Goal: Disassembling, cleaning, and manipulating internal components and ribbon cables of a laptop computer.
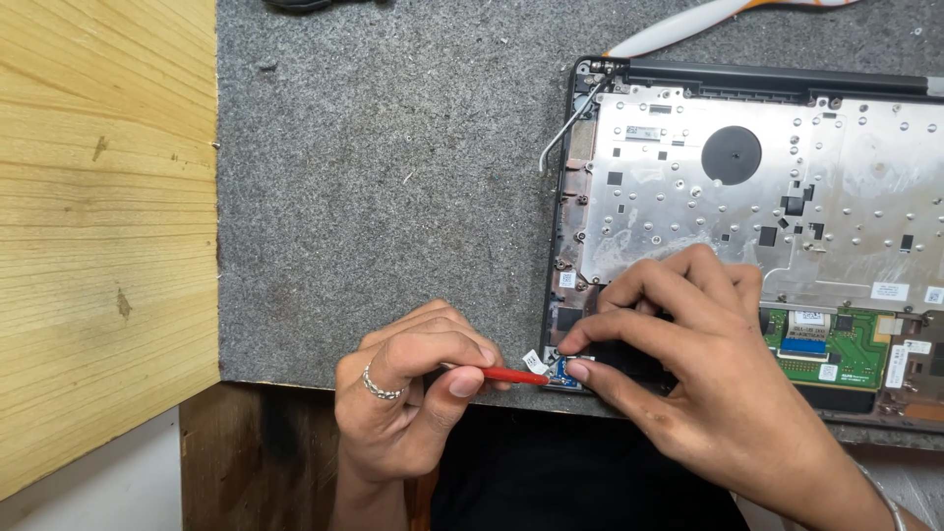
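An opened laptop base with a silver metal keyboard backplate lies on a grey felt mat. My left hand, a ring on one finger, grips a thin red tool whose tip touches a small blue circuit board at the laptop's near left corner. My right hand rests on that corner, its index fingertip and thumb pressed beside the blue board. A green circuit board with a flat ribbon cable shows to the right of my right hand.
A grey cable sticks out from the laptop's far left hinge corner. A pale wooden plank runs along the left of the mat. A white and orange object lies at the far edge.
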